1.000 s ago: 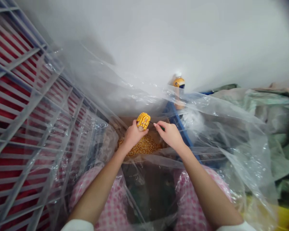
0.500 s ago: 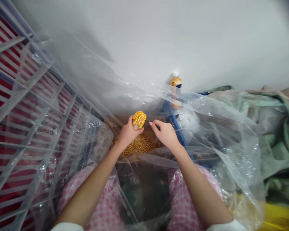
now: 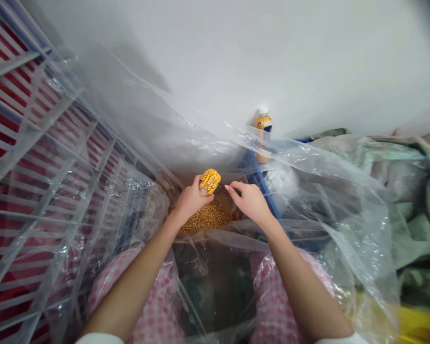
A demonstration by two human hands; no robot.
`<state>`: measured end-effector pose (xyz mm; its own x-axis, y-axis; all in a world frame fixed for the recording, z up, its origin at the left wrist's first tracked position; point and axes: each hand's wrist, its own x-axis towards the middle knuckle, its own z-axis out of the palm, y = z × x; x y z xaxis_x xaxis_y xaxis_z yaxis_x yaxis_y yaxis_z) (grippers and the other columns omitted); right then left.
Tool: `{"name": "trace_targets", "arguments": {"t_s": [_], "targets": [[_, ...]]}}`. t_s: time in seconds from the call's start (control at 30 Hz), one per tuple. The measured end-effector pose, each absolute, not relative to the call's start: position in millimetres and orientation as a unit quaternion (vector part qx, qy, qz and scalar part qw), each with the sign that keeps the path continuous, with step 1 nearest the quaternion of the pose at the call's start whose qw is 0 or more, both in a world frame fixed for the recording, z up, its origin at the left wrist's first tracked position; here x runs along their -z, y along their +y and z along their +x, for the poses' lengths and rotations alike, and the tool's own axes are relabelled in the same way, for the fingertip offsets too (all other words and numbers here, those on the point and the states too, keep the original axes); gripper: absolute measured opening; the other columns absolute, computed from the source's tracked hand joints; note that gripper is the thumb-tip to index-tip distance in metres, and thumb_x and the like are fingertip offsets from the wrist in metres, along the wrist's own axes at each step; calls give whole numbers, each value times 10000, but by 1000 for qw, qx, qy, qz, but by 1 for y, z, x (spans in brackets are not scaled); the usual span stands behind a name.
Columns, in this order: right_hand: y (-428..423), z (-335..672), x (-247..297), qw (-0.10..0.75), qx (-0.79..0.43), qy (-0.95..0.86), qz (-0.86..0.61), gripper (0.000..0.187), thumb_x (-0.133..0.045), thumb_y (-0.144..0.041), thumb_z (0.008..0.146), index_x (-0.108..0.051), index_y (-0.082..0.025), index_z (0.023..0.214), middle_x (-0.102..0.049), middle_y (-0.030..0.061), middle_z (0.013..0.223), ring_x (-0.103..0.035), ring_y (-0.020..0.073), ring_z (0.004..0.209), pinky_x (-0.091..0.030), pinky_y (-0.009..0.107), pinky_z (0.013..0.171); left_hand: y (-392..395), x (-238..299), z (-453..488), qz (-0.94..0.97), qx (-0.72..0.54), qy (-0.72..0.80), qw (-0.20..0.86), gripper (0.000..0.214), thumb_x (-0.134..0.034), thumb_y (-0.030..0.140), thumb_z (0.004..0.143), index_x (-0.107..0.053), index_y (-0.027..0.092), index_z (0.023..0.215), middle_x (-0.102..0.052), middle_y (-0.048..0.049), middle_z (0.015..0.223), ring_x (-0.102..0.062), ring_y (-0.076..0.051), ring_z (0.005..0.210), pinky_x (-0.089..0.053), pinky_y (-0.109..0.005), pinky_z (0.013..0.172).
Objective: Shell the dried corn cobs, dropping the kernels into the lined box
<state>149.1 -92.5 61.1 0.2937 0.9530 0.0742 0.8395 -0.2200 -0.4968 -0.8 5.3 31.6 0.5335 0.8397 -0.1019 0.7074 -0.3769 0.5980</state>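
The corn cob [image 3: 210, 181] is held up above a heap of loose kernels [image 3: 211, 216], tilted, with its cut or broken pale end toward the person. Rows of yellow kernels cover most of the side that shows; a few pale gaps mark where some are gone, so the stripping of this cob looks barely begun, with most of it left, though its far side is hidden. The heap below suggests plenty of kernels are already off. The left hand [image 3: 191, 200] is curled around the cob, thumb beneath. The right hand [image 3: 250, 199] pinches a thin tool with a green handle [image 3: 238, 192], its dark shaft pointing at the cob; whether the tip touches is too small to tell. Clear plastic sheet [image 3: 347, 210] spreads around the heap and over the person's lap. Beyond stand a blue crate [image 3: 258, 180] and a bottle [image 3: 263, 125] near the wall.
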Motion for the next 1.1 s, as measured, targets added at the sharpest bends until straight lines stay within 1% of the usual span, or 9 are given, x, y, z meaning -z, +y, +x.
{"name": "trace_targets", "arguments": {"t_s": [0.1,0.23,0.53,0.6,0.7,0.8,0.87,0.97,1.1], "targets": [[-94,151,-59,244,-155,-581,-761,333,-374,-349,870,-557,-181,647,-552,15,566,-476,116,531,-288,217,559,4,-32,-1,819,-90,470,317,551,-609,379,668,-400,226,1154,-649,-58,847,-621,-235,743,-405,-265,596],[-95,153,-56,251,-184,-580,-753,329,-392,-328,856,-551,-173,613,-550,10,552,-474,113,531,-304,213,567,1,-33,1,833,-52,467,293,565,-603,347,657,-394,208,1162,-650,-77,838,-619,-251,743,-395,-270,581],[-93,152,-45,296,-219,-559,-742,347,-400,-351,847,-506,-159,579,-497,-18,532,-419,94,518,-274,208,545,-2,-31,2,826,-49,473,304,546,-591,322,652,-400,193,1148,-642,-72,797,-613,-244,705,-395,-279,577],[-89,148,-43,329,-225,-556,-729,350,-395,-364,848,-501,-157,586,-485,-19,537,-418,95,531,-283,203,550,-4,-26,4,804,-80,464,364,535,-608,296,642,-416,179,1127,-640,-69,827,-611,-222,727,-417,-277,610],[-84,145,-45,389,-232,-546,-704,362,-374,-382,853,-502,-153,603,-483,-19,565,-420,95,561,-299,196,558,-10,-18,10,740,-162,403,514,527,-627,255,639,-426,163,1118,-623,-69,963,-597,-174,812,-444,-250,679],[-84,151,-52,384,-250,-536,-709,380,-386,-401,844,-512,-153,586,-449,-28,532,-397,90,536,-288,201,542,-11,-17,12,679,-170,399,592,546,-639,280,654,-418,158,1138,-604,-80,1015,-590,-157,774,-461,-252,647],[-87,160,-58,368,-261,-515,-729,399,-394,-430,838,-526,-156,579,-408,-34,495,-372,89,500,-272,209,516,-5,-21,8,659,-155,438,591,552,-651,308,656,-419,154,1133,-605,-91,1005,-590,-158,737,-465,-264,627],[-92,170,-62,359,-229,-484,-764,413,-394,-459,834,-549,-159,596,-403,-32,475,-364,93,471,-254,220,495,8,-28,0,672,-171,473,544,549,-674,333,644,-440,145,1103,-608,-98,1009,-592,-180,832,-460,-285,729],[-94,169,-62,353,-201,-507,-760,382,-405,-438,839,-608,-163,669,-531,-10,562,-449,107,533,-301,220,543,20,-31,-4,716,-186,472,480,579,-690,377,621,-450,157,1099,-609,-91,1035,-581,-211,920,-431,-310,808]]}}
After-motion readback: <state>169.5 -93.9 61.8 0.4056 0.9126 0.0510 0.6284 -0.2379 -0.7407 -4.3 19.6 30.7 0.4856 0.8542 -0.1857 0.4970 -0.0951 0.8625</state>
